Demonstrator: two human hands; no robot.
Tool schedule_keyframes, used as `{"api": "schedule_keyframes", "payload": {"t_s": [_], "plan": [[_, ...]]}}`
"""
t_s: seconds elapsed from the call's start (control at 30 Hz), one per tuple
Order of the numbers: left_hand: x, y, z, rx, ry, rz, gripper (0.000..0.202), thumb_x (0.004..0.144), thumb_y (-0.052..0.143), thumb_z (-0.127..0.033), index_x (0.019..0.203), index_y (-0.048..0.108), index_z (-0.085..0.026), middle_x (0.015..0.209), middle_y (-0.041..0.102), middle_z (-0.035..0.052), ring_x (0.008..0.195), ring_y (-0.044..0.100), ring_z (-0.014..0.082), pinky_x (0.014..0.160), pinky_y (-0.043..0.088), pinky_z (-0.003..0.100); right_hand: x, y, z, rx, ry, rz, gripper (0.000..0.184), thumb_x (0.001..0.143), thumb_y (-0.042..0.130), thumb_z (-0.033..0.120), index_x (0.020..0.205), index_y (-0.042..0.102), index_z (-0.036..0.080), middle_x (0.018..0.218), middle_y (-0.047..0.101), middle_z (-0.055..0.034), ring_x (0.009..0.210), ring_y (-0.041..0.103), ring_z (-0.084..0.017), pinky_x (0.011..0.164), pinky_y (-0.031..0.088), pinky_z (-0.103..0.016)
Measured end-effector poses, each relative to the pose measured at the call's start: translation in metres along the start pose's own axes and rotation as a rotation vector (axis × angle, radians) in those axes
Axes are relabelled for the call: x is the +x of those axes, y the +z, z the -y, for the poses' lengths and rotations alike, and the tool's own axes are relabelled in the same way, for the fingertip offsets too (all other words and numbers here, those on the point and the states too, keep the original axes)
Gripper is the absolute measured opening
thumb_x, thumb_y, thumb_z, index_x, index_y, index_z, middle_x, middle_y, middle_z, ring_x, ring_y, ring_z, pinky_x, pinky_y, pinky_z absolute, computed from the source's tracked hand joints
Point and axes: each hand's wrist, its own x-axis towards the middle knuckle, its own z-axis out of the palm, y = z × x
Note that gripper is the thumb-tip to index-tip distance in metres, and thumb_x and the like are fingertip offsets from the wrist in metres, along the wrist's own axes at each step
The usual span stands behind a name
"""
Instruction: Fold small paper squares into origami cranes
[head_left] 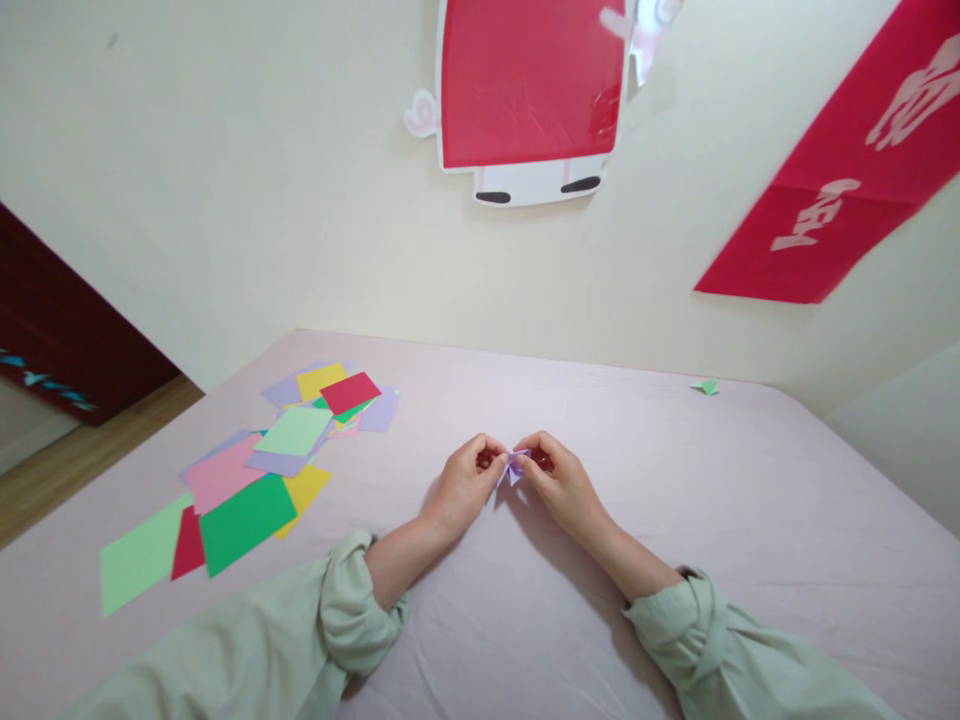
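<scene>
A small folded piece of purple paper (513, 468) is held up between my two hands, over the middle of the pale pink sheet. My left hand (471, 480) pinches its left side with thumb and fingers. On the opposite side, my right hand (559, 480) grips it in the same kind of pinch. Several pointed flaps show between the fingertips; the rest of the folded paper is hidden by the fingers.
Loose coloured paper sheets (247, 525) lie spread on the left of the pink sheet-covered surface (465, 640). A small folded green paper piece (706, 387) sits near the far right edge. Behind stands a pale wall (300, 180) with a red cartoon poster (532, 80) and a red banner (825, 210).
</scene>
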Motion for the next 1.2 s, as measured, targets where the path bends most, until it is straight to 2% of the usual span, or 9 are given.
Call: {"api": "schedule_keyframes", "payload": {"t_s": [0.5, 0.7, 0.8, 0.9, 1.03, 1.2], "plan": [[-0.0013, 0.0011, 0.0, -0.014, -0.001, 0.016, 0.009, 0.081, 0.057, -0.025, 0.086, 0.06, -0.017, 0.079, 0.062, -0.0001, 0.073, 0.058, 0.013, 0.068, 0.045, 0.024, 0.0001, 0.0012, 0.0029, 0.03, 0.021, -0.001, 0.012, 0.087, 0.053, 0.027, 0.081, 0.058, 0.019, 0.074, 0.059, 0.0006, 0.067, 0.055, -0.014, 0.063, 0.043, -0.026], [-0.0009, -0.0009, -0.0023, 0.012, 0.043, 0.031, 0.011, 0.083, 0.055, -0.026, 0.077, 0.059, -0.017, 0.074, 0.061, -0.0011, 0.071, 0.056, 0.0129, 0.069, 0.044, 0.024, 0.0003, 0.0014, 0.003, -0.003, -0.016, -0.008, 0.015, 0.089, 0.049, 0.026, 0.081, 0.061, 0.019, 0.075, 0.06, -0.0004, 0.071, 0.055, -0.015, 0.066, 0.042, -0.027], [0.0006, -0.0018, -0.0039, -0.006, 0.026, 0.015, 0.014, 0.084, 0.054, -0.028, 0.076, 0.059, -0.017, 0.072, 0.059, -0.0014, 0.069, 0.055, 0.0127, 0.067, 0.043, 0.024, 0.0004, 0.0021, 0.003, -0.003, -0.02, -0.032, 0.017, 0.09, 0.048, 0.028, 0.088, 0.062, 0.019, 0.083, 0.062, -0.0025, 0.076, 0.057, -0.016, 0.068, 0.044, -0.027], [0.0023, -0.0018, -0.0043, -0.03, -0.014, -0.04, 0.013, 0.082, 0.055, -0.028, 0.075, 0.057, -0.018, 0.07, 0.058, -0.002, 0.067, 0.054, 0.0122, 0.065, 0.042, 0.023, 0.0, 0.0043, 0.0015, 0.039, 0.012, -0.009, 0.016, 0.088, 0.053, 0.03, 0.097, 0.059, 0.019, 0.089, 0.062, -0.0028, 0.072, 0.058, -0.014, 0.065, 0.046, -0.027], [0.0035, -0.0003, -0.0005, -0.05, -0.058, -0.08, 0.011, 0.08, 0.057, -0.027, 0.074, 0.054, -0.018, 0.07, 0.057, -0.0023, 0.066, 0.054, 0.012, 0.065, 0.043, 0.023, -0.0007, 0.0074, -0.0019, 0.093, 0.047, 0.028, 0.011, 0.086, 0.055, 0.03, 0.09, 0.054, 0.02, 0.077, 0.059, 0.001, 0.063, 0.056, -0.013, 0.059, 0.045, -0.026], [0.0024, 0.001, 0.0021, -0.037, -0.048, -0.047, 0.015, 0.079, 0.06, -0.029, 0.072, 0.053, -0.018, 0.069, 0.057, -0.0028, 0.067, 0.054, 0.0123, 0.065, 0.042, 0.024, -0.0013, 0.0074, -0.0014, 0.014, 0.033, -0.003, 0.009, 0.086, 0.054, 0.028, 0.081, 0.053, 0.021, 0.067, 0.054, 0.003, 0.06, 0.05, -0.013, 0.056, 0.039, -0.025]]}}
